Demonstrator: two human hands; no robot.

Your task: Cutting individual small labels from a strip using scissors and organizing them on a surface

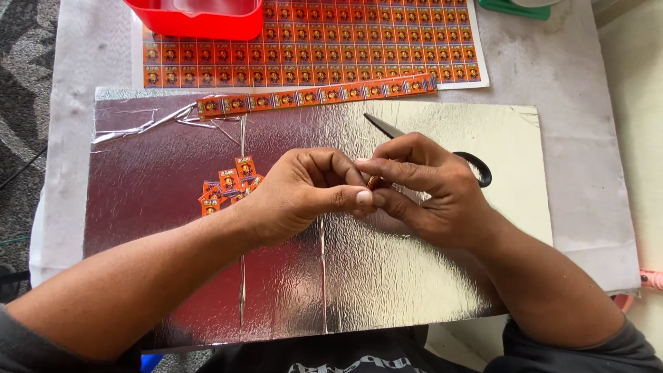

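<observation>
Both hands meet over the middle of a foil board [387, 276]. The left hand [297, 197] is curled nearly closed, thumb and forefinger pinched onto a small orange label [373, 182] at its fingertips. The right hand [431, 190] is closed on the same label from the other side, and its fingers also run through the black handle of the scissors [421, 141], whose blades point far-left and lie idle.

The label sits between the two thumbs, mostly hidden — only a sliver shows. A loose pile of cut labels [229, 183] lies to the left, a cut strip [318, 95] along the board's far edge, and the uncut sheet [359, 48] beyond it, under a red tray [200, 24].

To handle so small a piece well, I judge the grip should stay at its edges, fingertips light, with the scissors kept still on the right fingers so the blades do not sweep the pile.
</observation>
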